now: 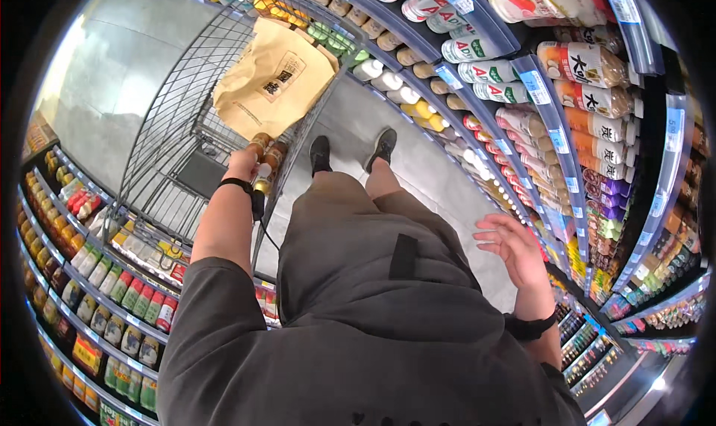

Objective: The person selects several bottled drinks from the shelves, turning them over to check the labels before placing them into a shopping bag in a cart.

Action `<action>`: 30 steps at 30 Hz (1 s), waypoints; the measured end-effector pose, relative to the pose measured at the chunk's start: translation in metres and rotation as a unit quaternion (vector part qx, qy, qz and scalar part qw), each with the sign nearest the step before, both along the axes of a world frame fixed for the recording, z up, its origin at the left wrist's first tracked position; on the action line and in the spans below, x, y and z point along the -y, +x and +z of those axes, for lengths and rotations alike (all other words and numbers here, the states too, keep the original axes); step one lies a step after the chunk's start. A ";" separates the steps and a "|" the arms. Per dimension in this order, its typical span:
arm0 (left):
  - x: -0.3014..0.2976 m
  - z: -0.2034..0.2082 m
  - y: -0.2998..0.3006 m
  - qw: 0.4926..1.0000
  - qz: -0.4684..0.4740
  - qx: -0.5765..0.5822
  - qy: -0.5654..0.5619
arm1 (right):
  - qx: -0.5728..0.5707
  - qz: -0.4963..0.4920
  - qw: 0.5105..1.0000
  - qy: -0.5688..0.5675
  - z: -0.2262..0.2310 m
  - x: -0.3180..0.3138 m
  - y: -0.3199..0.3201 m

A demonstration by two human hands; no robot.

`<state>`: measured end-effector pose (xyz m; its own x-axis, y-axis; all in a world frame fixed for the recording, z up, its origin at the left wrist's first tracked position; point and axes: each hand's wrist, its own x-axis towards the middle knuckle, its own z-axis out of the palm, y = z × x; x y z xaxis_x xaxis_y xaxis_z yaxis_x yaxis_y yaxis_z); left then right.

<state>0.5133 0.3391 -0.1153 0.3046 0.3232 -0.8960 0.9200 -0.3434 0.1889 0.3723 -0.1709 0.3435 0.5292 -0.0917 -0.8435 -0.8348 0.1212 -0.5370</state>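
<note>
My left hand (243,162) reaches over the side of a wire shopping cart (160,120) and is closed around a cluster of small bottles with brown-orange contents (274,157). My palm and the bottles hide most of the fingers. A tan paper bag (309,71) with a dark printed patch lies in the cart, just beyond the bottles. My right hand (513,248) hangs open on the right, its fingers apart and nothing in it. It is nearest to the drink shelves, without touching them.
Shelves of bottled drinks (589,98) curve along the right, with blue-and-white price strips (548,101). More shelves with bottles and cans (138,295) line the lower left. Grey tiled floor (350,105) lies under my shoes and beyond the cart.
</note>
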 end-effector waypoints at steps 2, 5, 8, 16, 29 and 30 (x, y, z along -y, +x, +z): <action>-0.023 -0.005 -0.009 0.999 -0.011 -0.011 0.031 | 0.011 -0.017 1.000 0.020 -0.009 -0.003 -0.001; -0.010 0.011 -0.010 0.999 0.003 -0.010 0.047 | 0.003 -0.049 0.998 0.028 -0.014 -0.007 -0.004; -0.010 0.026 -0.003 0.981 -0.173 -0.014 0.090 | 0.002 -0.060 0.997 0.039 -0.016 -0.001 -0.004; 0.016 0.082 0.045 0.940 -0.327 -0.025 0.095 | 0.105 -0.078 0.991 0.002 -0.008 0.052 0.018; 0.376 0.485 0.105 0.506 -0.582 0.588 -0.244 | 0.560 -0.196 0.738 -0.323 0.118 0.175 0.015; 0.401 0.511 0.102 0.410 -0.597 0.639 -0.259 | 0.583 -0.185 0.721 -0.325 0.120 0.190 0.004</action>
